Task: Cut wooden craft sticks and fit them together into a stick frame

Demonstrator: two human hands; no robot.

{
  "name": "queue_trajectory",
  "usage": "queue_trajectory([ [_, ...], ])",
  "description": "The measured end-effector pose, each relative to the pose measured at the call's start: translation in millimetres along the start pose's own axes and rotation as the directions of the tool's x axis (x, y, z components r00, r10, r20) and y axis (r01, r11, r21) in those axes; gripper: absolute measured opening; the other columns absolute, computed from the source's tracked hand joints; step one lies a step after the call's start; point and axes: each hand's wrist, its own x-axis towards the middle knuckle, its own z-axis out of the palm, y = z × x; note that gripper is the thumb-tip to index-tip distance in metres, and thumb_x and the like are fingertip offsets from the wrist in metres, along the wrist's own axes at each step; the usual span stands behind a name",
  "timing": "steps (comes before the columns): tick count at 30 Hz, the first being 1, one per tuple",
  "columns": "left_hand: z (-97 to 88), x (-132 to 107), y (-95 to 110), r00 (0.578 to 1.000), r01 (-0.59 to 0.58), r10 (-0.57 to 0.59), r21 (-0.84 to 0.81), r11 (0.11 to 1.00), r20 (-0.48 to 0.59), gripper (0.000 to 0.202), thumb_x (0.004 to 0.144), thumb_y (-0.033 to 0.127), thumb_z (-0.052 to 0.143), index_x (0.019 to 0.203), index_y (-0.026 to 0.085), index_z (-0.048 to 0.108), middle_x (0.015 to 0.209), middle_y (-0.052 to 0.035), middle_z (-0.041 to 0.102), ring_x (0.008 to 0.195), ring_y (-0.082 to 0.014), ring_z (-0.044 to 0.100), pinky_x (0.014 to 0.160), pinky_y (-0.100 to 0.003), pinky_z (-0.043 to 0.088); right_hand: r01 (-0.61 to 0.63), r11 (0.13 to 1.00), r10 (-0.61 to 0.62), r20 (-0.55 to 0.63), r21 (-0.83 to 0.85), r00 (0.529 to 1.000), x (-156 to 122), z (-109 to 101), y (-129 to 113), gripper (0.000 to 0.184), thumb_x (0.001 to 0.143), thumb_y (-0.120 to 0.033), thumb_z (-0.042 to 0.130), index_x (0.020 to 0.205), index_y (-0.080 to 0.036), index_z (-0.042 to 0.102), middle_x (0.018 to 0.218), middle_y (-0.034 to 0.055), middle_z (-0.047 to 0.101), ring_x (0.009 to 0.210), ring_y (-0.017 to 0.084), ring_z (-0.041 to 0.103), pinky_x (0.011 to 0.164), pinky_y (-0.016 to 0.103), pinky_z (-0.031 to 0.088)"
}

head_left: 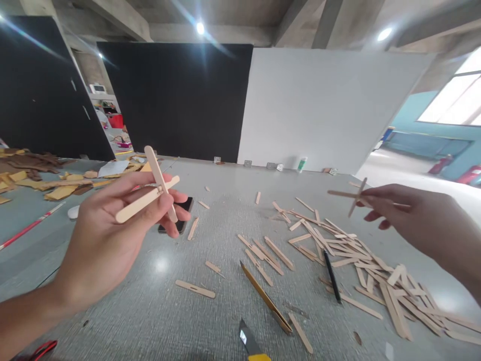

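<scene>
My left hand [124,225] is raised above the table at the left, thumb and fingers pinching two crossed wooden craft sticks [137,204] where they meet. At the right, my right hand [406,213] pinches another pair of crossed craft sticks [340,193], seen almost edge-on. Below the right hand spreads a heap of loose craft sticks [349,250]. Several notched craft sticks [263,255] lie in the middle of the table, and one slotted stick [195,289] is nearer the left. Gold tweezers [265,298] rest in front, between the hands.
A utility knife [250,341] lies at the front edge of view. A black pen [332,276] rests against the stick heap. Behind my left hand is a phone [184,213]. A small green-and-white bottle [301,164] stands by the white board [330,105]. Leather-like scraps [63,188] lie far left.
</scene>
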Motion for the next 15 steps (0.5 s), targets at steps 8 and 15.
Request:
queue_trajectory([
  [8,5.2,-10.7,-18.5,0.978,0.142,-0.144,0.018,0.990,0.154,0.013,0.095,0.030,0.076,0.108,0.027,0.074,0.095,-0.0020,0.078,0.073,-0.0157,0.072,0.056,-0.021,0.061,0.077,0.996,-0.077,0.710,0.032,0.700,-26.6,58.1,-10.2,0.018,0.095,-0.035,0.069,0.088,-0.019,0.076,0.074,0.0002,0.077,0.061,0.015,0.074,0.053,0.024,0.059],
  [15,20.1,-20.9,-31.1,0.910,0.285,-0.278,0.022,0.958,0.308,0.017,0.095,0.032,0.075,0.106,0.020,0.071,0.088,-0.0038,0.077,0.068,-0.0144,0.073,0.057,-0.021,0.060,0.077,0.979,0.006,0.408,-0.187,0.913,11.8,121.8,13.4,0.029,0.103,-0.034,0.065,0.128,-0.020,0.065,0.127,0.0089,0.069,0.103,0.023,0.071,0.087,0.044,0.061],
])
